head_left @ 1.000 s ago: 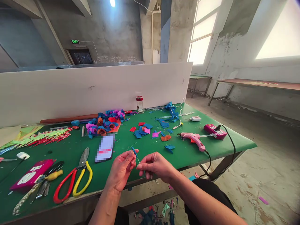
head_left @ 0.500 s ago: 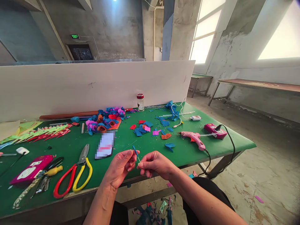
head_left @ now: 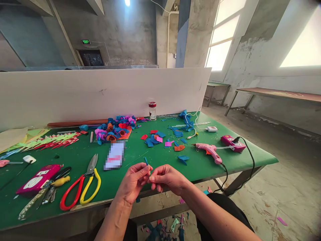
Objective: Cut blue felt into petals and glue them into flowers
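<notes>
My left hand [head_left: 134,179] pinches a small blue paper roll [head_left: 146,160] between thumb and fingers, just over the front edge of the green table. From the roll's lower end comes a thin pale stem [head_left: 150,173], and my right hand [head_left: 167,178] has its thumb and forefinger closed on that. The fingertips of both hands almost meet. Beyond them lie loose blue paper scraps [head_left: 183,159] and a phone [head_left: 114,156] with a blurred screen. Left of my hands rest large scissors [head_left: 91,167] with one red and one yellow handle.
A pink glue gun [head_left: 209,149] lies at right, its cord near a magenta power box [head_left: 233,144]. Paper flowers [head_left: 115,129] are heaped at back, near a red-lidded jar [head_left: 152,111]. A white board [head_left: 100,97] stands behind. Another magenta box [head_left: 40,179] and keys [head_left: 50,194] lie left.
My fingertips have drawn closer together, and less of the pale stem shows between them. The whole view has shifted slightly; the things on the table keep their places.
</notes>
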Tool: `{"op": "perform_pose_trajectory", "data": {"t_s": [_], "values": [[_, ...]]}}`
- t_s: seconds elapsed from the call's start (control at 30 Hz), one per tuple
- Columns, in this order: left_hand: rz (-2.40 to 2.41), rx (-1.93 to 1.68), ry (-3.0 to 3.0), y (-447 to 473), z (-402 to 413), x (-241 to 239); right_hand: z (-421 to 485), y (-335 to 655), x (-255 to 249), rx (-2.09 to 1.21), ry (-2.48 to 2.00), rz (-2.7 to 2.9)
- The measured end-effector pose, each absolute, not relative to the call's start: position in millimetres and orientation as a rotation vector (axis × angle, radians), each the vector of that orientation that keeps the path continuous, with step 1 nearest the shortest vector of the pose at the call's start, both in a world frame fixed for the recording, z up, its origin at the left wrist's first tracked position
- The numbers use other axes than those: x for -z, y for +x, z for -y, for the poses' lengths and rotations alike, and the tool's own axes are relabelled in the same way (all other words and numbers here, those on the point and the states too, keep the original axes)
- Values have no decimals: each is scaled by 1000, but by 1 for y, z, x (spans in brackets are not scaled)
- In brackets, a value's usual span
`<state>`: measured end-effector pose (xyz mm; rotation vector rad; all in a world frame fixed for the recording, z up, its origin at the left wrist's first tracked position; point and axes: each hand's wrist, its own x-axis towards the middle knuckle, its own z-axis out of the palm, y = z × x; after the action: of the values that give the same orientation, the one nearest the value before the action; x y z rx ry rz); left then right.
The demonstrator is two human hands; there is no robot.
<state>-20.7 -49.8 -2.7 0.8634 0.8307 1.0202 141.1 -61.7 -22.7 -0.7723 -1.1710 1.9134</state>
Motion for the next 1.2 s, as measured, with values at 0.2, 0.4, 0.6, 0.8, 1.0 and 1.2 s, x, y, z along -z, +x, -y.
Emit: {"op": "perform_pose_trajectory", "data": {"t_s": [0.2,0.4,0.6,0.8,1.0,1.2], "values": [[-862,-943,920,-22,50,-1,57,145,23,-1907,-715,1103],[-881,-1006,1040,-19,42,3,55,146,26,-1862,-777,1155],[-727,-1285,946,-11,42,-2,54,174,21,-1502,-987,1367],[-803,-1050,1064,7,18,-6,45,264,12,-950,-1106,1219],[-734,-891,973,44,-17,-3,38,310,-3,-675,-1446,1603],[-695,-814,925,46,-17,16,41,294,18,-572,-1604,1706]]}}
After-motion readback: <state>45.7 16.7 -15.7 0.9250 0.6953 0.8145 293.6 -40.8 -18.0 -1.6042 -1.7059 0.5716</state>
